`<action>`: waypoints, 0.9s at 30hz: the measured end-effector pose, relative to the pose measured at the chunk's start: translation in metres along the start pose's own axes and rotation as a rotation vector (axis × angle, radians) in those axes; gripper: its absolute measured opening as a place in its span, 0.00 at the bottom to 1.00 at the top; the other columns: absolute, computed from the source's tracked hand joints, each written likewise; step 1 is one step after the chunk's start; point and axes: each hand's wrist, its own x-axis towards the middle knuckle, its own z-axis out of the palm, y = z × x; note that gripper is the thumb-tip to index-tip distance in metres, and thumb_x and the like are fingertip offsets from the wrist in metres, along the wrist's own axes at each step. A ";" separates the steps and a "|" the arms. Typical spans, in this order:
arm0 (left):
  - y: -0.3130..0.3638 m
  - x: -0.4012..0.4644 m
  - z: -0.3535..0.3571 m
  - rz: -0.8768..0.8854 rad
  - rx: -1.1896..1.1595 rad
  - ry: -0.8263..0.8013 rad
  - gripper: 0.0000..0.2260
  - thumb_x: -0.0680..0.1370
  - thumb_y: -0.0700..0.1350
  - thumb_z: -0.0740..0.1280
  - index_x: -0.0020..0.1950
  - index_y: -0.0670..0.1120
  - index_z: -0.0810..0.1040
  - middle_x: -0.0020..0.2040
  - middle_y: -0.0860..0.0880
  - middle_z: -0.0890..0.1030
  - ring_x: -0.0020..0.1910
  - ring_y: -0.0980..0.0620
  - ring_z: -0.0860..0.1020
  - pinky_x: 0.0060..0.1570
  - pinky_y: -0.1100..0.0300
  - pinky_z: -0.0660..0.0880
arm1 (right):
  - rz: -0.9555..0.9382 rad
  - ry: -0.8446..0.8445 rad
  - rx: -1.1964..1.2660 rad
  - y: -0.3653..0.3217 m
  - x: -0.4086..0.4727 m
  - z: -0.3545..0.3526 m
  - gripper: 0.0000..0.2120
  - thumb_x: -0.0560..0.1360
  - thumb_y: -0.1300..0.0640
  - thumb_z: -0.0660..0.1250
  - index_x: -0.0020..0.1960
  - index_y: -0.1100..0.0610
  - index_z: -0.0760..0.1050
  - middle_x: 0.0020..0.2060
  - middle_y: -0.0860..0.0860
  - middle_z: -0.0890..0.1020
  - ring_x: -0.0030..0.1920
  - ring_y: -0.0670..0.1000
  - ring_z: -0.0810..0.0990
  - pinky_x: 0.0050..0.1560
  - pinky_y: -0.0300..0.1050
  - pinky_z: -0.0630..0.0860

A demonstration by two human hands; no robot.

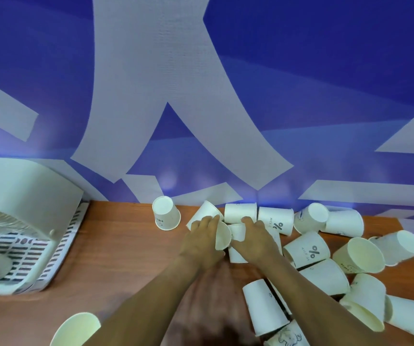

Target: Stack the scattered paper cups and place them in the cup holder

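Your left hand (204, 236) gripped a paper cup (222, 237) lying on its side, mouth toward you, fingers curled over its wall. Your right hand (257, 239), just beside it, was curled round a second cup (237, 232) whose end met the first cup's rim. More scattered cups (308, 249) lay on the table (126, 245) right of that hand; one upturned cup (166, 216) stood beyond your left hand.

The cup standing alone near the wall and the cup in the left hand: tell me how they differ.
The lone cup stands upside down on the table, base up; the held cup lies sideways, its mouth showing. Nothing touches the lone cup; the left hand grips the held cup. Both are plain white paper cups.
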 end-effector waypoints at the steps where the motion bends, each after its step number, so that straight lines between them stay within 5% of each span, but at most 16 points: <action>1: 0.000 0.000 0.000 -0.009 -0.008 -0.005 0.37 0.73 0.53 0.69 0.77 0.48 0.54 0.74 0.50 0.62 0.70 0.46 0.62 0.69 0.50 0.64 | 0.006 0.008 -0.004 0.000 0.000 0.001 0.28 0.73 0.42 0.67 0.67 0.53 0.63 0.60 0.55 0.71 0.58 0.56 0.76 0.55 0.48 0.74; 10: -0.002 -0.024 -0.018 -0.048 -0.045 0.008 0.34 0.73 0.52 0.70 0.75 0.49 0.58 0.71 0.48 0.66 0.67 0.46 0.66 0.67 0.54 0.66 | 0.063 0.043 0.011 -0.008 -0.010 0.002 0.30 0.72 0.41 0.69 0.66 0.54 0.63 0.60 0.54 0.73 0.60 0.55 0.75 0.59 0.48 0.75; 20: -0.006 -0.105 -0.071 -0.031 -0.131 0.128 0.29 0.73 0.53 0.69 0.71 0.49 0.63 0.65 0.48 0.70 0.61 0.45 0.71 0.58 0.50 0.72 | -0.021 0.124 -0.071 -0.017 -0.068 -0.019 0.17 0.74 0.48 0.66 0.58 0.56 0.70 0.54 0.53 0.78 0.51 0.50 0.77 0.53 0.44 0.75; 27: -0.020 -0.146 -0.087 -0.067 -0.152 0.158 0.29 0.73 0.54 0.69 0.70 0.50 0.64 0.66 0.48 0.69 0.63 0.46 0.70 0.60 0.52 0.71 | -0.019 0.104 -0.053 -0.033 -0.088 -0.015 0.30 0.72 0.45 0.69 0.68 0.52 0.61 0.62 0.53 0.73 0.60 0.53 0.75 0.59 0.48 0.74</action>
